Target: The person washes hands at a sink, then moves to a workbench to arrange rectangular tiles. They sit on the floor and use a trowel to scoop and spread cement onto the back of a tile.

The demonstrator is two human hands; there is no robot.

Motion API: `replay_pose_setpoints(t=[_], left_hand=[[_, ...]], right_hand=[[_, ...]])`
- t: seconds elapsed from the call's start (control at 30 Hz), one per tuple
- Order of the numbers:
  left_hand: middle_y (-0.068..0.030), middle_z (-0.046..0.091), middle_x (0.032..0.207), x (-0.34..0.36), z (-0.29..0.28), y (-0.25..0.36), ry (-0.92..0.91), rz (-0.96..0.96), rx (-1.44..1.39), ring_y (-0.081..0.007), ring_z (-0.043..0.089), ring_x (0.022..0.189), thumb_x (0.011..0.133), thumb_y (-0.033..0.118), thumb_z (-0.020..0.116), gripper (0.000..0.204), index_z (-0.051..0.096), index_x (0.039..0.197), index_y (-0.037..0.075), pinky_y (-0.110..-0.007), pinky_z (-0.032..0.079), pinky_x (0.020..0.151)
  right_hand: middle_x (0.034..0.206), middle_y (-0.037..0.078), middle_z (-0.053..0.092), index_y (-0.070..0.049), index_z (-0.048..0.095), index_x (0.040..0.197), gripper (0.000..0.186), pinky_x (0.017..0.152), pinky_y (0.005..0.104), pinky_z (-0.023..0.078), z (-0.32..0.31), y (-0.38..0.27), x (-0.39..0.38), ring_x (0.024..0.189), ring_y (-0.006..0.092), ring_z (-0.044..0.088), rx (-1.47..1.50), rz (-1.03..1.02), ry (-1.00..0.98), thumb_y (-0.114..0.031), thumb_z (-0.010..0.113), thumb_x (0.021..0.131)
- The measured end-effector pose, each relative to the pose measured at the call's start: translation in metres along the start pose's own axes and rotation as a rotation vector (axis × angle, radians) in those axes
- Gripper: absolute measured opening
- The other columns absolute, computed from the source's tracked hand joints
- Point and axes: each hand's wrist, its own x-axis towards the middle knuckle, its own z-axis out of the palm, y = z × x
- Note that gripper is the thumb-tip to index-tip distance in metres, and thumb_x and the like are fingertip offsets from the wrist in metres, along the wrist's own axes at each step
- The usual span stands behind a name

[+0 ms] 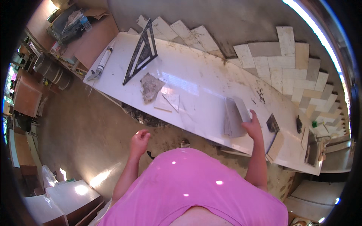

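A grey rectangular tile [241, 108] leans up from a small stack of similar tiles [232, 124] on the long white worktop [196, 109]. My right hand [254, 127] grips its right edge, thumb on the near side and fingers behind. Over the floor, off the worktop's front edge, hangs my left hand [139, 143], its fingers curled in with nothing visible in them. Left of the stack lie a crumpled grey cloth or paper [151, 87], two pale tile pieces [164, 102] and a black triangular square [141, 54] propped up.
A caulking gun [102, 64] rests at the worktop's left end. Right of the stack are a dark trowel-like plate [272, 123], a pale board [277, 145] and a sink [312, 148]. Herringbone tiles [288, 67] cover the floor beyond. Cartons [73, 196] stand at lower left.
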Motion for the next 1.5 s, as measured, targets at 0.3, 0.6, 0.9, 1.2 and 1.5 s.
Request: replay_pose_setpoints(t=[0.3,0.6,0.9,1.2,1.5], left_hand=[[-0.0065,0.068,0.1,0.119,0.003,0.128,-0.428,0.237,-0.428,-0.0131,0.065,0.089,0.097,0.034,0.065,0.042,0.064,0.12,-0.001,-0.027,0.053,0.072],[-0.0053,0.067,0.105,0.239,-0.116,0.188,-1.027,0.264,-0.362,-0.011,0.062,0.089,0.093,0.046,0.068,0.061,0.056,0.129,-0.001,-0.027,0.053,0.071],[-0.0018,0.068,0.099,0.292,-0.219,0.158,-0.73,0.426,-0.266,-0.0079,0.059,0.091,0.093,-0.004,0.058,0.021,0.063,0.114,-0.002,-0.024,0.048,0.084],[0.0035,0.063,0.09,0.348,-0.321,0.153,-0.361,0.572,-0.13,-0.005,0.053,0.082,0.091,-0.005,0.058,0.016,0.063,0.104,0.002,-0.022,0.044,0.076],[-0.0022,0.067,0.083,0.473,-0.344,0.169,-0.18,0.692,0.177,-0.0096,0.057,0.077,0.086,0.004,0.065,0.017,0.065,0.102,-0.002,-0.028,0.047,0.072]], right_hand=[[0.12,0.017,0.053,-0.011,0.045,0.142,0.087,0.09,0.0406,0.048,0.028,-0.117,-0.007,0.107,0.0303,0.056,0.507,-0.498,0.124,-0.014,0.072,0.059],[0.128,0.025,0.05,-0.019,0.058,0.131,0.083,0.092,0.0504,0.043,0.135,-0.283,-0.052,0.111,0.0407,0.053,-0.201,-1.051,0.385,-0.024,0.08,0.051],[0.138,0.023,0.043,-0.02,0.047,0.143,0.08,0.097,0.0526,0.04,0.229,-0.391,-0.055,0.116,0.0383,0.051,-0.343,-1.098,0.586,-0.024,0.08,0.07],[0.147,0.025,0.035,0.002,0.014,0.155,0.091,0.113,0.0426,0.034,0.327,-0.475,-0.041,0.133,0.0337,0.043,0.895,-0.619,0.022,-0.015,0.07,0.086],[0.155,0.024,0.031,0.009,0.016,0.153,0.084,0.119,0.0391,0.024,0.411,-0.572,0.075,0.147,0.0344,0.028,1.351,-0.399,-0.076,0.001,0.055,0.078]])
